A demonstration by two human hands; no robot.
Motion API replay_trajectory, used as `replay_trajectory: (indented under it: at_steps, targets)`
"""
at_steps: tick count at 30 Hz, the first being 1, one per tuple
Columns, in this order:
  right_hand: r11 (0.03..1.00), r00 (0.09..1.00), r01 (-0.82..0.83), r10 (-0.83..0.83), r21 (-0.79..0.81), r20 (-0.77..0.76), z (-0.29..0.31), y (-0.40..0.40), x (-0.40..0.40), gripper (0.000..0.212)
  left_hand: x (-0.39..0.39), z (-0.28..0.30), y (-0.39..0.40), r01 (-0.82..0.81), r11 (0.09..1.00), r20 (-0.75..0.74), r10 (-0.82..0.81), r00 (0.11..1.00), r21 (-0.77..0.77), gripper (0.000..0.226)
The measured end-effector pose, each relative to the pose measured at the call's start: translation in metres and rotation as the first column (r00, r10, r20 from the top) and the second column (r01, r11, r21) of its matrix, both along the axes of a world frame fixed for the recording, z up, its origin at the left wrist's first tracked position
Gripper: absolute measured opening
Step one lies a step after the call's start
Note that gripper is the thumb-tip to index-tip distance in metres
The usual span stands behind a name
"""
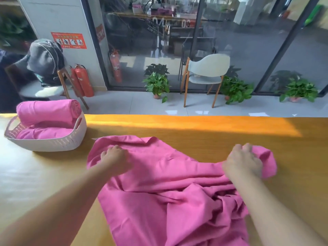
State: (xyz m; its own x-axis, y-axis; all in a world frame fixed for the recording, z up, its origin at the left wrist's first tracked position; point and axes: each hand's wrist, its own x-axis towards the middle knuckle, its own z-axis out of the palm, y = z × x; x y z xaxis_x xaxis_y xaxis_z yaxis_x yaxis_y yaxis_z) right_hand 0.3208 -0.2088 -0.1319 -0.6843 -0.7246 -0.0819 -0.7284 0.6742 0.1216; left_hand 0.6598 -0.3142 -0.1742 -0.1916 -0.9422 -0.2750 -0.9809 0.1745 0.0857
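view from your head, read left to right. at the far left of the wooden table (195,132), a white woven basket (53,145) is sitting well apart from your hands. it is holding a rolled pink cloth (49,110), whose long axis is running left to right with its spiral end pointing right. the roll is lying on top of more pink fabric (42,133).

next, your left hand (115,157) is resting on the far left corner of the loose pink cloth (168,183), its fingers curling down and gathering the fabric under them. this cloth is lying on the table directly in front of you, between and beneath both forearms. its far edge is running left to right from one hand to the other, roughly parallel to the far table edge. its visible long axis is running from that edge back toward you, drifting slightly right and leaving the frame at the bottom, so you cannot tell its full length. the left part is lying fairly flat, while the near right part is bunching into deep folds beside your right forearm.

at the right, your right hand (243,160) is gripping the far right corner, its fingers closing round a wad of fabric that is bulging out past the knuckles.

beyond the table, by the glass wall, a pale chair (207,68) is standing between potted plants (157,82).
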Motion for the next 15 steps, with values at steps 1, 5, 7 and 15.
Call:
replay_trajectory:
  at_steps: [1,5,7,15]
  targets:
    - [0.991,0.992,-0.118,0.115,-0.070,-0.043,-0.002,-0.005,0.014,0.034,-0.013,0.001,-0.001,-0.028,0.994,-0.085,0.018,0.996,-0.110,0.039]
    - [0.797,0.800,-0.583,0.597,-0.158,0.061,-0.023,-0.022,0.074,0.031,-0.061,-0.012,0.011,-0.027,0.992,-0.450,-0.031,0.892,-0.121,0.042]
    - [0.807,0.789,-0.567,0.589,-0.161,0.176,-0.032,-0.031,0.095,0.030,-0.070,-0.024,0.018,0.032,0.995,-0.374,-0.065,0.925,-0.093,0.051]
    - [0.970,0.889,-0.242,0.206,0.037,0.409,-0.041,-0.089,0.082,0.034,-0.043,-0.042,0.032,0.043,0.998,-0.158,-0.049,0.986,-0.043,0.121]
